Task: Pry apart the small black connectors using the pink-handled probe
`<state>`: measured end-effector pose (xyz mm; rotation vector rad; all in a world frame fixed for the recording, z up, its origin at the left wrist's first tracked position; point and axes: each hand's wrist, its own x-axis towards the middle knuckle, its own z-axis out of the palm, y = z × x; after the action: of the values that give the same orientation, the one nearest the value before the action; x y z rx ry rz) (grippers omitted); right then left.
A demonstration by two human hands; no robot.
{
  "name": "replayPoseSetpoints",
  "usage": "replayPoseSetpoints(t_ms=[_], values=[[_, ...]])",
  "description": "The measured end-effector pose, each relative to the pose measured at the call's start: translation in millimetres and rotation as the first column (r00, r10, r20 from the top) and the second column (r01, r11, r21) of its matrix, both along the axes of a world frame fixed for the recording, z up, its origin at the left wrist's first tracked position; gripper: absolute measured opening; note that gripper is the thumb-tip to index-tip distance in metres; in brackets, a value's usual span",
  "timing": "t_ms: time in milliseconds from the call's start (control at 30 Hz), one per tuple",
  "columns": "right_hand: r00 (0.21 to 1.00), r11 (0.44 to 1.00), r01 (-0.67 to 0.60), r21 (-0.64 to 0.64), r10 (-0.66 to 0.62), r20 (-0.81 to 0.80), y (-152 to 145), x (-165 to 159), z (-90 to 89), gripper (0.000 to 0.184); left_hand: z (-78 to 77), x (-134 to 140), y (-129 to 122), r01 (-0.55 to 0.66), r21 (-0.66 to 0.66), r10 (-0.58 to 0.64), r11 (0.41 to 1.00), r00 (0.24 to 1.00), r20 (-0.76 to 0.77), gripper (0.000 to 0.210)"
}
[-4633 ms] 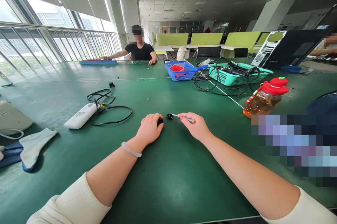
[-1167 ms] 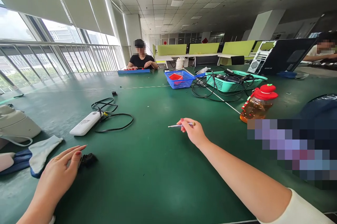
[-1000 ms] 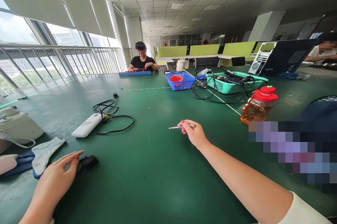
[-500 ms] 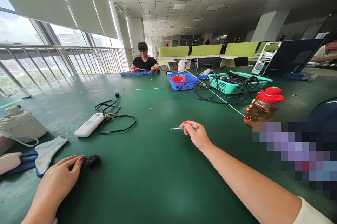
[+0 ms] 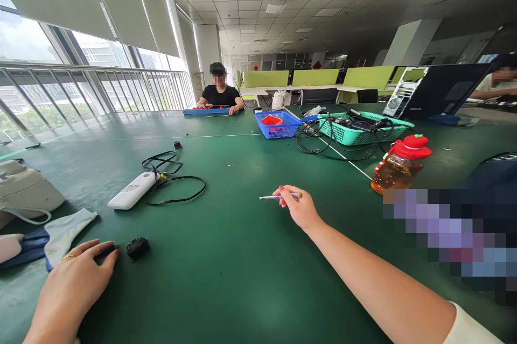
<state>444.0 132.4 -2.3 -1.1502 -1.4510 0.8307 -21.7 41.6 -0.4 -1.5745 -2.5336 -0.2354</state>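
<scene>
Our right hand (image 5: pixel 298 208) pinches a thin screwdriver (image 5: pixel 278 196) above the green surface (image 5: pixel 242 258); our left hand (image 5: pixel 75 279) lies loosely open, empty, beside a small black part (image 5: pixel 138 247).

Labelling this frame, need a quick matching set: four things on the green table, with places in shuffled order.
Things:
1. small screwdriver
2. small black part
3. white power bank
4. bottle with red lid

Places:
A. beside a coiled black cable
B. far right, near the blurred patch
C. in the right hand
D. just beyond the left hand

Pairs: 1-C, 2-D, 3-A, 4-B
</scene>
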Motion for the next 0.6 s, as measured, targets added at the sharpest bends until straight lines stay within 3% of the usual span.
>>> replayPoseSetpoints(t_ms=[167, 300, 433, 533, 600], values=[[1.000, 1.000, 0.004, -0.003, -0.004, -0.010, -0.3, 0.2, 0.1, 0.054, -2.7, -5.6, 1.8, -0.051, -0.010, 0.051, 0.999, 0.999, 0.012, 0.065], [1.000, 1.000, 0.009, 0.001, -0.009, 0.008, -0.5, 0.6, 0.7, 0.053, 8.0, 8.1, -1.1, -0.027, -0.024, 0.028, 0.999, 0.998, 0.049, 0.054], [1.000, 1.000, 0.010, -0.002, -0.010, 0.009, 0.0, 1.3, 0.1, 0.052, 20.8, 29.6, -7.8, 0.035, 0.155, -0.050, 0.987, 0.994, 0.093, 0.053], [1.000, 1.000, 0.011, -0.010, -0.010, 0.015, 0.2, 1.4, -0.4, 0.051, 24.9, 41.1, -13.9, 0.157, 0.335, -0.196, 0.929, 0.977, 0.085, 0.051], [1.000, 1.000, 0.014, -0.010, -0.013, 0.012, 0.1, 1.1, -0.4, 0.051, 23.6, 44.3, -16.2, 0.264, 0.380, -0.311, 0.886, 0.948, 0.068, 0.050]])
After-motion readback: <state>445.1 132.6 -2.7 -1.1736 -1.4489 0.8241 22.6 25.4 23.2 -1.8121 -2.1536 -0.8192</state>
